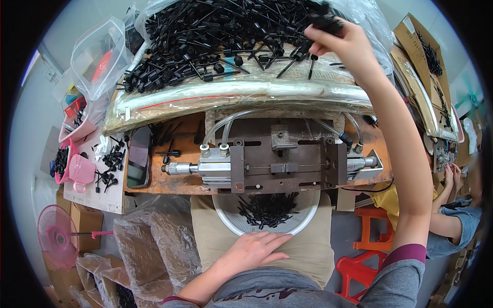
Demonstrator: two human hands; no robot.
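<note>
My right hand [349, 49] is raised at the far right of a large heap of small black parts with thin stems [215, 31]. Its fingers are closed on a bunch of those black stemmed parts [326, 21], partly hidden by the fingers. My left hand [252, 252] lies with its fingers stretched out at the near rim of a white basket [222, 208] on my lap. Inside the basket is a pile of black stemmed parts [267, 209]. Between heap and basket stands a metal clamping fixture [281, 168] with an air cylinder on each side.
A phone [138, 156] lies left of the fixture, near loose black parts and a pink cup [82, 172]. Clear air hoses [226, 123] arch over the fixture. Right are red stools [359, 272], a cardboard box [418, 49] and another person's hands [452, 175].
</note>
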